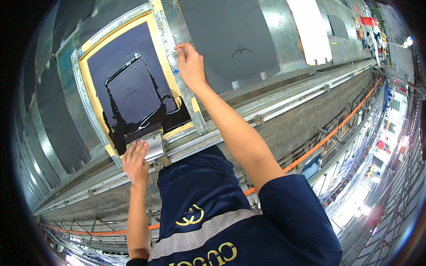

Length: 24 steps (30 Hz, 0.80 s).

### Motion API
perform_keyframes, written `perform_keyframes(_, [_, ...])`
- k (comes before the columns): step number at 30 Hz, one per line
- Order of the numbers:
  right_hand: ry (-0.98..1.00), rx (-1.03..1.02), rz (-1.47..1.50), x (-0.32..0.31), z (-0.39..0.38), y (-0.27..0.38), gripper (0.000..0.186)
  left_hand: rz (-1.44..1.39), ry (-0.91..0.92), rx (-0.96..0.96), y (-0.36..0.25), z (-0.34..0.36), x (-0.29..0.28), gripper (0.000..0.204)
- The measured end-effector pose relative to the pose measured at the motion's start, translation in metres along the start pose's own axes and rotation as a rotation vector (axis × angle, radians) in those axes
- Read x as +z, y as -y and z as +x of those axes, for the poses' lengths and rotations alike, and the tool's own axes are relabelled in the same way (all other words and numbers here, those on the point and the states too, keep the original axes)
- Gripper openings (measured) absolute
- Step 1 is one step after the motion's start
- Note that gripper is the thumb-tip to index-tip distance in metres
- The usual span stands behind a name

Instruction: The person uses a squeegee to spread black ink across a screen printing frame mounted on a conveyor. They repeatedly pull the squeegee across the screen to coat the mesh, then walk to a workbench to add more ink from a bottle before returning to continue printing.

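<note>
A screen printing frame point(163, 35) with metal rails and yellow tape along its inner border lies at the upper left. Its dark mesh point(122, 46) bears a wet black ink outline point(122, 68) around a rectangle, with more black ink point(177, 116) pooled along the near edge. My left hand point(135, 162) is closed over a squeegee point(154, 144) with a broad silvery metal holder, which rests at the frame's near end in the ink. My right hand point(191, 66) is at the frame's right rail, fingers curled and tips against its outer edge.
Dark fabric panels point(222, 31) lie on the long printing table, one with a small arched print point(242, 51). Farther right is a white sheet point(309, 29). Metal rails point(293, 95) run along the table's near edge; an orange pipe point(330, 137) runs behind me.
</note>
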State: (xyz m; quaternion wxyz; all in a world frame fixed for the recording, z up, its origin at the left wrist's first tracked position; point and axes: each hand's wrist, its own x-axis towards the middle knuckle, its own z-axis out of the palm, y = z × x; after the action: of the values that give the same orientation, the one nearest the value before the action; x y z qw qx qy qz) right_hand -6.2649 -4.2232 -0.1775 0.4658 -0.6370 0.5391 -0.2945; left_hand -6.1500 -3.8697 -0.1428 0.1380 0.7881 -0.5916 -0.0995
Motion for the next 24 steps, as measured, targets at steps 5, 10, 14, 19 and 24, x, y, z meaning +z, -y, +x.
perform_keyframes(5, [-0.015,-0.091,-0.047,0.000,0.001,-0.010,0.018,-0.066,-0.083,0.047,0.035,0.090,0.000,0.058])
perform_keyframes(10, [-0.019,-0.081,-0.110,0.000,0.003,-0.005,0.019,-0.171,0.082,-0.196,0.058,0.229,-0.058,0.038])
perform_keyframes(14, [0.013,-0.050,-0.081,-0.001,0.001,-0.002,0.020,-0.015,-0.216,-0.084,0.052,0.215,-0.019,0.040])
perform_keyframes(19, [0.002,-0.026,-0.102,-0.002,0.004,0.002,0.021,0.050,-0.206,0.010,0.021,0.109,0.009,0.048])
perform_keyframes(24, [0.016,-0.009,-0.117,-0.003,0.004,-0.001,0.020,-0.129,-0.192,-0.034,0.034,0.133,-0.007,0.043])
